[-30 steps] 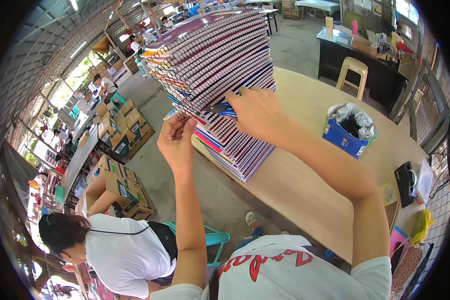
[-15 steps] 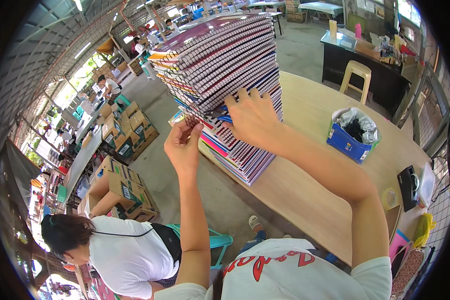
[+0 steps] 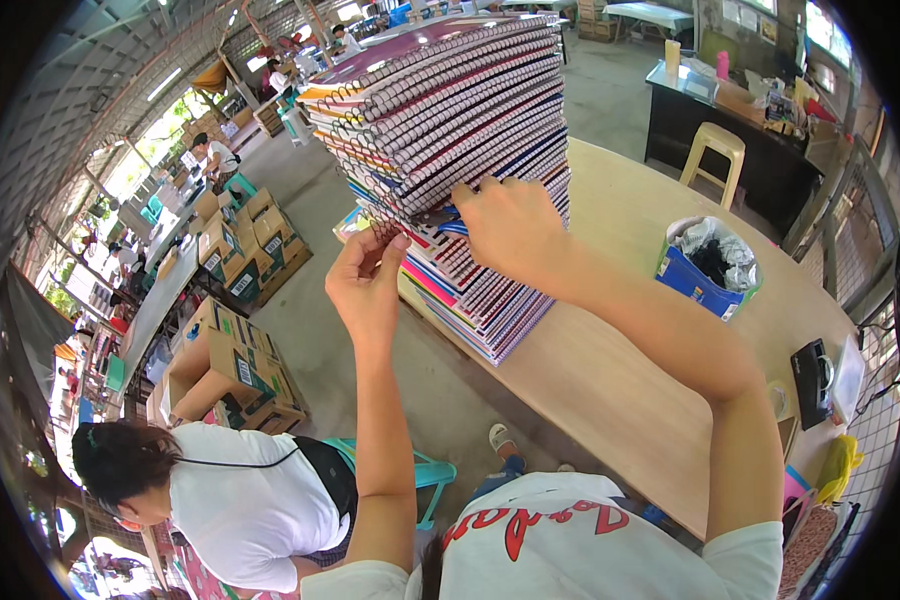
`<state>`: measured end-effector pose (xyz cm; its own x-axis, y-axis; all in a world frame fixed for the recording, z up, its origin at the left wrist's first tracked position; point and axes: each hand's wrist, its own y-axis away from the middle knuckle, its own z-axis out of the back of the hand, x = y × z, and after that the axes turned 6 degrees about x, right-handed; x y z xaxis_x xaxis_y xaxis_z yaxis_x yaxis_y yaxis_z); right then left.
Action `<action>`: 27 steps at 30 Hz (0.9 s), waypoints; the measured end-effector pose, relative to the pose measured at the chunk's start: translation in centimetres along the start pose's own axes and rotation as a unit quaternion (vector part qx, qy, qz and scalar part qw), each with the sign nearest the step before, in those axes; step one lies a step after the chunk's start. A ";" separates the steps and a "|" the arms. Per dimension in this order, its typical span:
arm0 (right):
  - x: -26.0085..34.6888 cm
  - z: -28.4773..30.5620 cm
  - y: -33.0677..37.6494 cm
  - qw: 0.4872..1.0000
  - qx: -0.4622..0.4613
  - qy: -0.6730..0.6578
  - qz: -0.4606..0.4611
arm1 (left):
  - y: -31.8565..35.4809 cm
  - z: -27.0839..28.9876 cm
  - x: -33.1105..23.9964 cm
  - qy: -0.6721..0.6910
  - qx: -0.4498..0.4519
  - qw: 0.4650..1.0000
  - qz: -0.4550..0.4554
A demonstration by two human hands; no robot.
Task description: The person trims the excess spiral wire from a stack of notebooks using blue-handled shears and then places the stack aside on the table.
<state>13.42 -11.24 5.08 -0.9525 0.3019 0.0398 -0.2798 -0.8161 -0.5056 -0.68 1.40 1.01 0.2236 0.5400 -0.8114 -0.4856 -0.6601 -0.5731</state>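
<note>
A tall stack of spiral-bound notebooks stands on the table, its coiled edges facing me. At the stack's near left corner, my left hand pinches the end of a notebook's spiral wire between thumb and fingers. My right hand is closed around blue-handled pliers, and its knuckles lie against the coils. The jaws of the pliers point left, close to my left fingertips. Exactly what the jaws touch is too small to make out.
The wooden table carries a blue box lined with crumpled plastic and a black case. A co-worker in a white shirt sits at lower left. Cardboard boxes stand on the floor beyond, and a cream stool at right.
My right hand has shifted slightly, with the pliers still in its grip near the coils. My left hand keeps its pinch at the same corner. The view has moved a little.
</note>
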 end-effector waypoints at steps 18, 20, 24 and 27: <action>-0.4 1.4 0.9 0.999 -0.031 0.018 -0.019 | -0.7 0.5 -1.2 -0.035 0.023 0.999 -0.015; -0.4 1.4 0.8 1.000 -0.022 0.011 -0.020 | -0.9 0.2 -1.7 -0.008 0.015 1.000 -0.001; -0.1 1.5 1.0 0.999 -0.040 0.011 -0.006 | -1.0 0.4 -1.6 -0.030 0.010 0.999 -0.010; 0.1 1.1 0.7 0.999 -0.032 0.006 -0.011 | -1.0 0.1 -2.1 -0.062 0.003 0.998 -0.019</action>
<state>13.00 -12.34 5.66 -0.9444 0.3261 0.0420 -0.2927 -0.7758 -0.5590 -0.78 0.95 3.27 0.1369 0.6253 -0.7682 -0.4832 -0.6349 -0.6029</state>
